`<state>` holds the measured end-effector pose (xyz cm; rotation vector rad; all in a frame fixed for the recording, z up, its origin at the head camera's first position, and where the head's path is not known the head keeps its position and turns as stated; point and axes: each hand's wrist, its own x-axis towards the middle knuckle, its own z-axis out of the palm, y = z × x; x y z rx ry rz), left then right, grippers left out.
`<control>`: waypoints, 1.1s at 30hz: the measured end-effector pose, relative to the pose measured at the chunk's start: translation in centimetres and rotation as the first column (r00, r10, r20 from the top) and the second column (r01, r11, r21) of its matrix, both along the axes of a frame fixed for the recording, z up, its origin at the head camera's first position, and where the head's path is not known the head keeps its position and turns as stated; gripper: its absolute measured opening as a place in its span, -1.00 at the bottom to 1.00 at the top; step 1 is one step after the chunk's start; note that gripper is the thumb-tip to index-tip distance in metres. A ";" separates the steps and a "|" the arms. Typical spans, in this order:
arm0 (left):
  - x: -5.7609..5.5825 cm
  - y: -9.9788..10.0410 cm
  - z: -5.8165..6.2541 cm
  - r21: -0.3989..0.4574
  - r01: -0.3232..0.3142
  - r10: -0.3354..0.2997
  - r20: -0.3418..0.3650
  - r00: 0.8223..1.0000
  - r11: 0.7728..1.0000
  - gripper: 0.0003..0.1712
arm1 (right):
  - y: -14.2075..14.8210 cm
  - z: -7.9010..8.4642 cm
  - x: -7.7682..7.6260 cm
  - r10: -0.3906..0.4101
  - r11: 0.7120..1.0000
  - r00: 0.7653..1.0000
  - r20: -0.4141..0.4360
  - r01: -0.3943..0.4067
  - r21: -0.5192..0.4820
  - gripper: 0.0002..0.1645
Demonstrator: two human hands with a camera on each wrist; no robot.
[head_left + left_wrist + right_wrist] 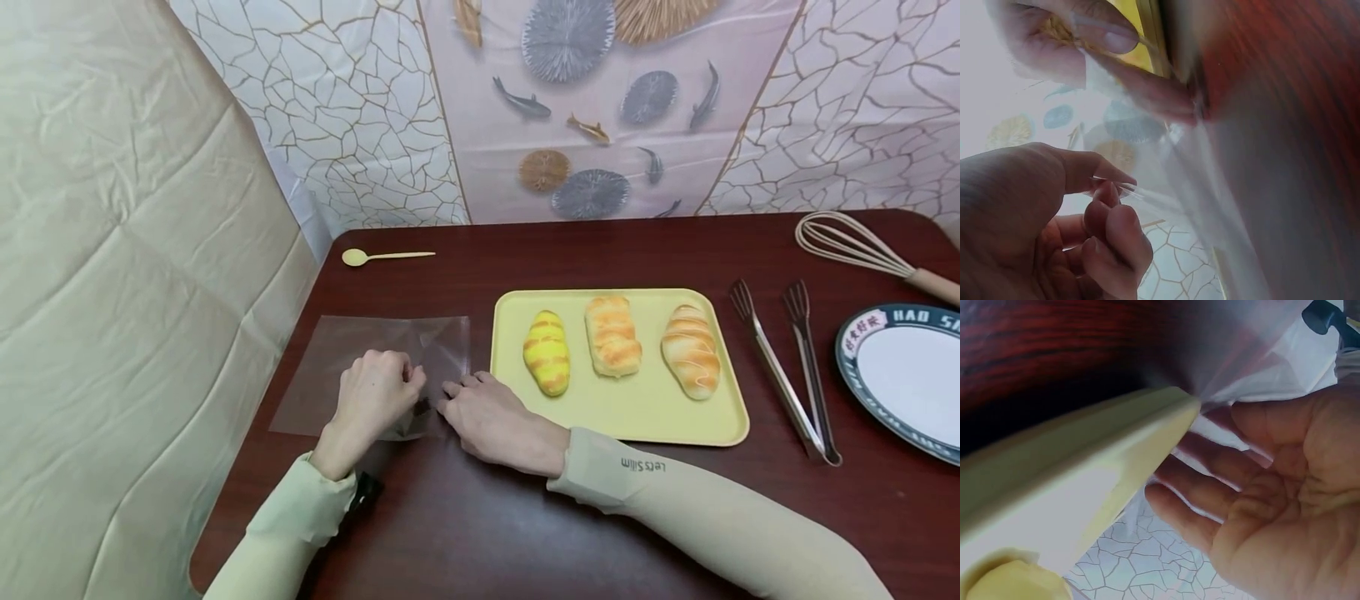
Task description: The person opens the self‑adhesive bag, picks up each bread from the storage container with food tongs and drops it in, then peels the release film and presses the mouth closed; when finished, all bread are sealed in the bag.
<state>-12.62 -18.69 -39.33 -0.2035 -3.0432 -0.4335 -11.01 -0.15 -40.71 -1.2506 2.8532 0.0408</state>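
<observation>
plastic bag [318, 371] lies lengthwise left to right, just left of the yellow tray [600, 414]; we pinch it with our left hand [377, 387], nearer its middle, while our right hand [487, 419], fingers loosely straight, touches its right end

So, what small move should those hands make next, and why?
Perhaps the left hand should gently raise the clear plastic it pinches: much of it lies flat on the table, and the right hand sits close enough to help.
</observation>
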 end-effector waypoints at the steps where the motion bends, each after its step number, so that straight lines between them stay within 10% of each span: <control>1: 0.0 0.0 0.0 -0.001 0.002 -0.002 0.001 1.000 1.000 -0.42 | 0.0 0.0 0.0 0.005 1.000 1.000 -0.003 -0.005 0.004 -0.68; 21: -0.5 -0.5 -0.4 0.061 0.099 -0.106 0.139 0.985 0.993 -0.71 | 0.3 0.1 0.0 0.010 0.998 0.998 0.056 -0.013 0.056 -0.53; 33: -1.0 -0.4 -1.0 0.074 0.078 -0.088 0.133 0.987 0.994 -0.65 | 4.0 2.3 0.8 -0.004 0.947 0.997 -0.074 -0.020 -0.320 -0.65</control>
